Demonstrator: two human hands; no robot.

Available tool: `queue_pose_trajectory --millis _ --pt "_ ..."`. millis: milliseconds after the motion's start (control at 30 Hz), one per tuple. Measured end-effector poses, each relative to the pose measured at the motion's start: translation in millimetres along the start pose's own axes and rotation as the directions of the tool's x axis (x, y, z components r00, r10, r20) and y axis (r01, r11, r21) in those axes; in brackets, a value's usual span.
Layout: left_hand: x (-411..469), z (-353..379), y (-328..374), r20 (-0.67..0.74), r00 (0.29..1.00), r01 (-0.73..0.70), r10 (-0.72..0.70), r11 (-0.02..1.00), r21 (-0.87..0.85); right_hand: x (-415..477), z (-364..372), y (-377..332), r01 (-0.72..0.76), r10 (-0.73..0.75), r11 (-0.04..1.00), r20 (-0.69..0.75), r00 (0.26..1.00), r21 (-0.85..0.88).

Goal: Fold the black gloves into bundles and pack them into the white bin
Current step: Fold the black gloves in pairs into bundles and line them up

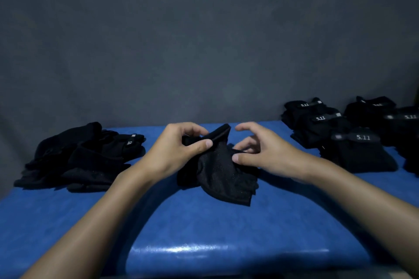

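Held glove (222,172): black and crumpled, lower part lying flat, cuff end lifted.
Left hand (174,149): at the held glove's upper left edge, thumb and fingers pinching the lifted cuff.
Right hand (263,152): at the held glove's right edge, thumb touching the fabric, fingers spread, loosely curled, blurred.
Loose pile (79,158): black gloves heaped well left of the held glove.
Folded bundles (353,142): well right of the held glove, white 5.11 labels on top.
Blue table (204,233): under the held glove.
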State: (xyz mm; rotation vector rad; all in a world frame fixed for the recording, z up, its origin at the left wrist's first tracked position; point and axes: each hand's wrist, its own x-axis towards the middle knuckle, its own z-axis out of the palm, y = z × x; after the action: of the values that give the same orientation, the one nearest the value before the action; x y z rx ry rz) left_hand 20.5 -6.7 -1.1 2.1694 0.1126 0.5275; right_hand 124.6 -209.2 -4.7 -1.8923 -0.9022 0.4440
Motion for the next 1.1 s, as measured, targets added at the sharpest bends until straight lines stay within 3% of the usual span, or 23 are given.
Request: queue_pose_trajectory --millis 167,300,533,767,900,1100 --pt "-2 -2 -5 0.008 0.996 0.085 -0.085 0.994 -0.064 4 2 7 0.043 -0.051 0.991 -0.061 0.997 -0.128" --pt "-3 -6 -8 -0.003 0.993 0.121 -0.122 0.990 -0.069 5 -1 11 0.073 -0.087 0.987 -0.091 0.992 -0.145" --pt "-5 -4 -2 -0.006 0.984 0.172 -0.179 0.955 -0.241 4 -13 9 0.064 -0.083 0.984 -0.108 0.991 -0.165" --pt "-5 1 -10 -0.024 0.976 0.218 -0.219 0.976 -0.030 3 -13 14 0.016 -0.055 0.961 -0.134 0.989 -0.275" --pt "-11 -3 -11 0.078 0.965 0.249 -0.249 0.969 0.011 -3 -13 15 -0.023 0.022 0.983 -0.004 1.000 -0.180" --pt "-15 2 -11 0.049 0.978 0.203 -0.204 0.979 0.021 -2 -13 15 0.002 -0.020 0.961 -0.064 0.998 -0.275"
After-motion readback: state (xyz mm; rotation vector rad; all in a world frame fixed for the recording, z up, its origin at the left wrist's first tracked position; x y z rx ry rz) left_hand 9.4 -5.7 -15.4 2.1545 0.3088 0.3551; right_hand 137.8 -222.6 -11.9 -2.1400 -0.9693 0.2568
